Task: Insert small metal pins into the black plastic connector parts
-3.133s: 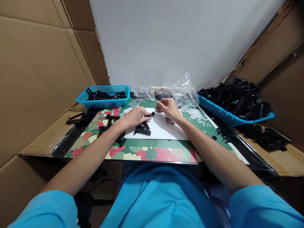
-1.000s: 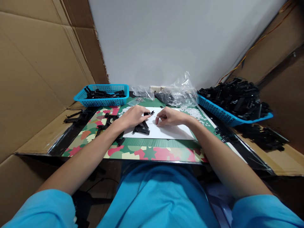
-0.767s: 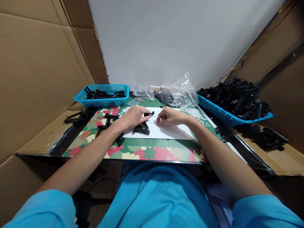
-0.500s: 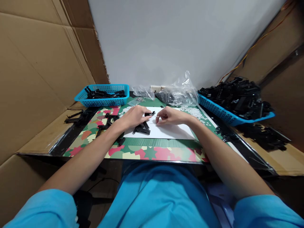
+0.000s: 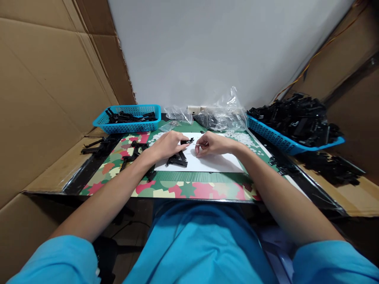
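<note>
On my feed, I am noting the right hand [image 5: 214, 144] sitting lower than three seconds ago, its fingertips pinching a thin rod [image 5: 197, 144], while the left hand [image 5: 168, 145] is keeping thumb and fingers closed on a black part [image 5: 187, 141] over the white sheet [image 5: 198, 166]. The sheet is lying on a patterned board [image 5: 195, 177] before a pale wall [image 5: 189, 51]; the part is appearing slim, its tip protruding rightward.

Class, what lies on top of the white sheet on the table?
Black parts lie on the white sheet, near the left hand. Whatever is under the left hand or behind the right hand is covered and cannot be seen.
</note>
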`<action>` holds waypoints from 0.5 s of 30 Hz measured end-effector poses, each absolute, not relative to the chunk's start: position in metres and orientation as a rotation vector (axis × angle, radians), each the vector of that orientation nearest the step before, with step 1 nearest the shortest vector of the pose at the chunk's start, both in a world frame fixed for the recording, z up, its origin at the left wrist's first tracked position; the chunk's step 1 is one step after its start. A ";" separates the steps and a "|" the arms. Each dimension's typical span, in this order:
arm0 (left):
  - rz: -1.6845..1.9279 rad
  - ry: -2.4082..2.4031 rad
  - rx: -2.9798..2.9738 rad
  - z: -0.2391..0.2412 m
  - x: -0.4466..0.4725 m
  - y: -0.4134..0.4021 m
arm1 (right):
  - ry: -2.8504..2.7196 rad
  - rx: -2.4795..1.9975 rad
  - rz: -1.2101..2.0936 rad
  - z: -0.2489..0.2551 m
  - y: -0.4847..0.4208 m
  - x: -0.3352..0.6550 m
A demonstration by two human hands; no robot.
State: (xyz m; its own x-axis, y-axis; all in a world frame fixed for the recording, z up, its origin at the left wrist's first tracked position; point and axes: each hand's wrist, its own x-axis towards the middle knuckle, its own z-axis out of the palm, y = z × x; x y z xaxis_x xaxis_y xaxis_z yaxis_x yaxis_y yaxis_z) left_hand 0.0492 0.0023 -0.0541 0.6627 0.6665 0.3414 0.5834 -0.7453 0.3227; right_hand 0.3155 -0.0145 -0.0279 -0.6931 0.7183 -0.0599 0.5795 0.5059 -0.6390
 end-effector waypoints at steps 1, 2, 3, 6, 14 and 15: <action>0.666 1.021 2.694 -0.054 0.049 0.003 | -2.517 -1.118 0.977 -0.027 -0.015 0.316; 0.664 1.016 2.697 -0.055 0.049 0.003 | -2.491 -1.133 1.000 -0.026 -0.015 0.317; 0.659 1.007 2.705 -0.055 0.049 0.003 | -2.457 -1.158 1.016 -0.026 -0.015 0.318; 0.646 0.965 2.732 -0.055 0.049 0.004 | -2.327 -1.257 0.972 -0.029 -0.010 0.322; 0.602 0.863 2.741 -0.050 0.054 -0.001 | -1.907 -1.489 0.703 -0.048 0.005 0.311; 0.594 0.861 2.745 -0.049 0.054 -0.002 | -1.903 -1.505 0.694 -0.050 0.007 0.307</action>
